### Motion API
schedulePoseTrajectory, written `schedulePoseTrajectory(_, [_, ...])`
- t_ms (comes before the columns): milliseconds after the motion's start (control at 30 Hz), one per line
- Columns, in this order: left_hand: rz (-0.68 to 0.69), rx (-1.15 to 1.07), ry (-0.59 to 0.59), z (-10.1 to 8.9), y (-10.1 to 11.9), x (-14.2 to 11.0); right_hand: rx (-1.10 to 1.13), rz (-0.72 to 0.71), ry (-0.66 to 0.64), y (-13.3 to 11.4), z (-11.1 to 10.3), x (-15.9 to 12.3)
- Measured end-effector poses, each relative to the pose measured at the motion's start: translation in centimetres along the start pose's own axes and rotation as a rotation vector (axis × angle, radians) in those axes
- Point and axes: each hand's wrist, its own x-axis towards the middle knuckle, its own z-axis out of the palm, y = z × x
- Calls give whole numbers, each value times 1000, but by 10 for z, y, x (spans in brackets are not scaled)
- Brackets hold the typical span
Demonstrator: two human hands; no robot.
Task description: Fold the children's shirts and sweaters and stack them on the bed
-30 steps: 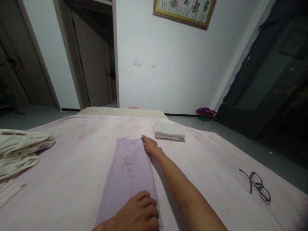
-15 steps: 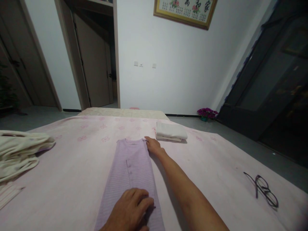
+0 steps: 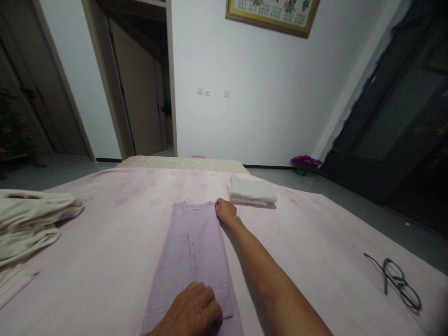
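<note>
Shirt (image 3: 182,256), seemingly light, limp, best held by its shoulders; right hand (image 3: 226,210) pinches one, left hand (image 3: 192,309) curled, grip unclear.

Right hand (image 3: 226,211) pinching lilac garment (image 3: 201,224) at shoulder; left hand (image 3: 194,309) over lower front, hold unclear.

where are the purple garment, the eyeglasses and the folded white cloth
Purple garment (image 3: 208,259), head view: middle of its upward side
Eyeglasses (image 3: 400,282), head view: bridge between the lenses
Folded white cloth (image 3: 252,189), head view: top face
</note>
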Motion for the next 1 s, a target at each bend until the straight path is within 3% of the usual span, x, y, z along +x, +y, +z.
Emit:
schedulePoseTrajectory(200, [149, 7, -22, -15, 21, 7, 96, 64, -1, 5, -10, -10])
schedulePoseTrajectory(367, [176, 34, 25, -14, 37, 9, 145, 3, -38, -1, -22, -44])
schedulePoseTrajectory(567, [173, 27, -24, -27, 38, 8, 33, -190, -62, -6, -17, -87])
schedulePoseTrajectory(767, [134, 83, -95, -26, 35, -11, -27, -187, 6, -8, -19, -102])
schedulePoseTrajectory(833, [119, 104, -102, -24, 38, -18, -24, -264, 91, -14, -29, -114])
schedulePoseTrajectory(900, [106, 116, -120, -25, 41, -22, 35, -409, 95, -20, -41, -134])
schedulePoseTrajectory(1000, [112, 128, -144, -28, 45, -26, 141, -661, -194, -23, -60, -169])
